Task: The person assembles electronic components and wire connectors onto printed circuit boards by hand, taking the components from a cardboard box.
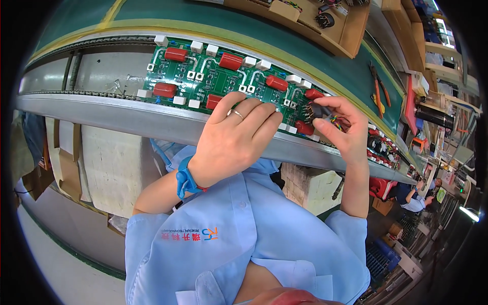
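A row of green circuit boards (pixel 213 76) carrying red capacitors (pixel 231 61) and white block-shaped parts lies in a metal conveyor track. My left hand (pixel 236 129) rests over the middle of this row, fingers bent down onto the boards and slightly apart. Its thumb and fingertips are mostly hidden, and no held thing shows. To its right, my right hand (pixel 344 124) pinches a black round coil component (pixel 318 110) between thumb and fingers. Metal pins on that component face left toward the boards, just above them; coloured twisted wires (pixel 339 122) show inside the hand.
The track's metal front rail (pixel 117 111) runs between my body and the boards. Beyond lies a green bench surface (pixel 168 12) with a cardboard box (pixel 333 38) of black coil parts. Orange-handled pliers (pixel 378 89) lie at right. Another person (pixel 414 199) sits farther down the line.
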`<state>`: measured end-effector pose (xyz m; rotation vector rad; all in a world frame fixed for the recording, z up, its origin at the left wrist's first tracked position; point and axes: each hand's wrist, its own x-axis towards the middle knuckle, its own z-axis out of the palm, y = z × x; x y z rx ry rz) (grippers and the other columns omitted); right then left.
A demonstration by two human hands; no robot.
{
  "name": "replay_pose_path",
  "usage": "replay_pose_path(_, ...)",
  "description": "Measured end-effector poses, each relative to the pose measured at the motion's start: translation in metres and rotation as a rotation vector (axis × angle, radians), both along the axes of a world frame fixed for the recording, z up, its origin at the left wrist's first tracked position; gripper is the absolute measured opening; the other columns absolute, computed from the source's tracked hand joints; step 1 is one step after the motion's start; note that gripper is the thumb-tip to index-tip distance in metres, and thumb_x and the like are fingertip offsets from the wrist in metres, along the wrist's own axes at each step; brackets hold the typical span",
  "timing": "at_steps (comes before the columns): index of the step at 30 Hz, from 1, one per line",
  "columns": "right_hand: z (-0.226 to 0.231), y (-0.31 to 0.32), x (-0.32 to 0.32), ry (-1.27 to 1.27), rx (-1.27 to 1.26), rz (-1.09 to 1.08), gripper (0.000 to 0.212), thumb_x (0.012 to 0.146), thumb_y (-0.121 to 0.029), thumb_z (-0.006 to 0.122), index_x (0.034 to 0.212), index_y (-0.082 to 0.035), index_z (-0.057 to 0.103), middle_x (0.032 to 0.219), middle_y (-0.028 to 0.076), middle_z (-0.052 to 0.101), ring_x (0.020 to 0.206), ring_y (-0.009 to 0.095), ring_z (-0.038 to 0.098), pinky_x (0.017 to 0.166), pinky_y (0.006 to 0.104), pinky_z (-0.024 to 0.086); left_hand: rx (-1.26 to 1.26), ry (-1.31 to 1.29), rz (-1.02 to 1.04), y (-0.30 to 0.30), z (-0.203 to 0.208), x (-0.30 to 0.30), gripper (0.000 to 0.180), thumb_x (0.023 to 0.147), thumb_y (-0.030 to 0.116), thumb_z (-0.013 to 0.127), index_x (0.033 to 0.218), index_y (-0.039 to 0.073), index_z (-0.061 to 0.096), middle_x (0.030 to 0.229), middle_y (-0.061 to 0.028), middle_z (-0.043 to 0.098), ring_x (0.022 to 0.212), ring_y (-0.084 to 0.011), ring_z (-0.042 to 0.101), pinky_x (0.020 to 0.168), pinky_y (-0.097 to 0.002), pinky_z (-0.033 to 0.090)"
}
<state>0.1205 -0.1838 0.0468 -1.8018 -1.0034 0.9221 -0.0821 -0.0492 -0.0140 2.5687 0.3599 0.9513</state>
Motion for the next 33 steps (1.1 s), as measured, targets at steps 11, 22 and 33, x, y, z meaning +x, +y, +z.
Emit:
replay_pose_path(11,0.009,-0.006,-0.015,-0.78,-0.046,0.016,0.033,0.072,-0.003,0.08,0.103,-0.007,0.072,0.092,0.006,0.07,0.075,0.016,0.067,0.061,0.028,0.052,0.005,0.013,-0.006,-0.001,0.001,0.0,0.026,0.075,0.007,0.064,0.1,0.01,0.071,0.105,-0.0018,0.069,0.096,-0.017,0.065,0.095,-0.0379,0.044)
replay_pose_path(22,0.014,0.018,-0.029,-1.17,-0.109,0.222,0.032,0.069,-0.009,0.08,0.099,-0.007,0.07,0.082,0.005,0.064,0.071,0.024,0.064,0.058,0.0351,0.052,-0.015,0.011,-0.007,0.0,0.001,0.0,0.025,0.075,0.007,0.065,0.099,0.01,0.071,0.105,-0.0022,0.069,0.095,-0.0169,0.065,0.096,-0.0389,0.045)
replay_pose_path(33,0.016,0.018,-0.023,-1.151,-0.138,0.34,0.031,0.071,-0.006,0.077,0.101,-0.003,0.068,0.084,0.009,0.062,0.076,0.027,0.064,0.064,0.0377,0.054,-0.016,-0.001,-0.023,-0.002,0.001,0.0,0.025,0.075,0.007,0.066,0.1,0.009,0.071,0.105,-0.0031,0.069,0.095,-0.0175,0.065,0.098,-0.0398,0.044)
